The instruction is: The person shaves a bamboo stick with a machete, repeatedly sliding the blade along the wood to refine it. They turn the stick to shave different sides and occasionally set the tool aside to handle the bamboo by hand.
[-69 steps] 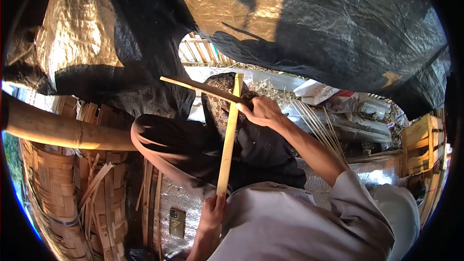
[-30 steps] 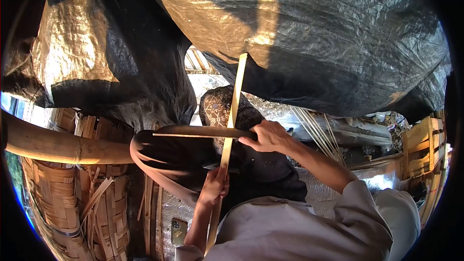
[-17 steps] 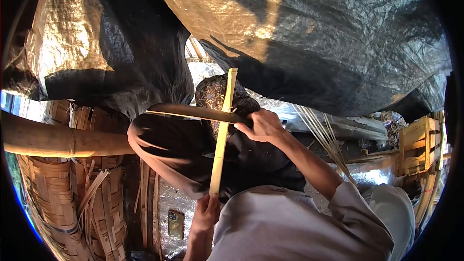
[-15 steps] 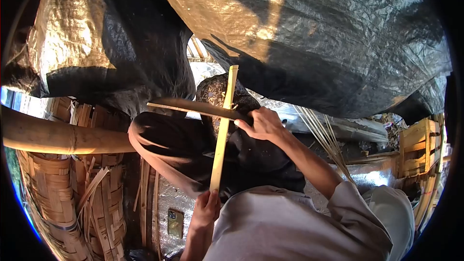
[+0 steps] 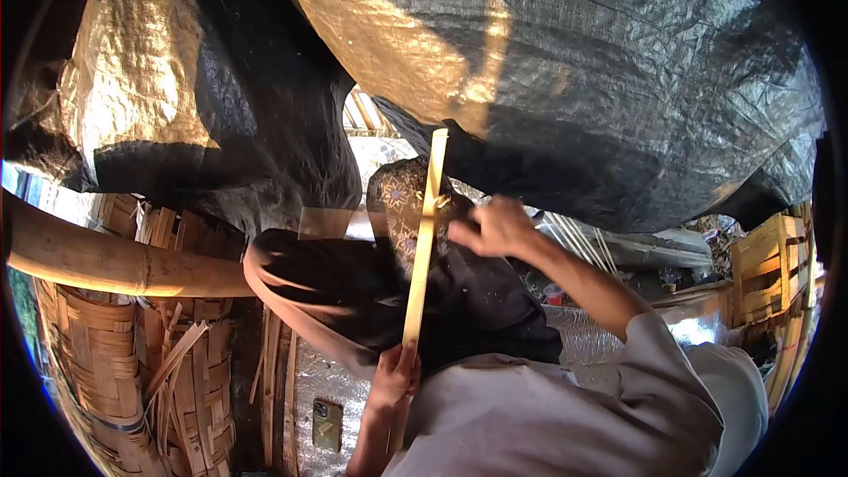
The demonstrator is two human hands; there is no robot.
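My left hand [image 5: 395,373] is closed around the lower end of a pale bamboo strip [image 5: 424,252], which slants up and away from my body. Across the upper part of this strip lies a long knife [image 5: 331,223], its blade smeared by motion and pointing left. The knife's handle is wrapped in my right hand [image 5: 499,228], also blurred, just right of the strip. A small curled shaving [image 5: 442,201] sits at the strip's edge near the blade. Behind the strip, a patterned dark cloth [image 5: 396,199] covers something rounded between my legs.
Woven bamboo baskets [image 5: 97,344] and a thick bamboo pole [image 5: 132,261] are on the left. A phone [image 5: 326,424] lies on the floor beside my left forearm. A tarp [image 5: 574,79] hangs low ahead. Thin strips [image 5: 579,243] and a wooden crate [image 5: 767,269] are at right.
My right hand has moved slightly right and the knife has become more blurred. The bamboo strip sits a little farther right and more slanted. The whole view has shifted slightly.
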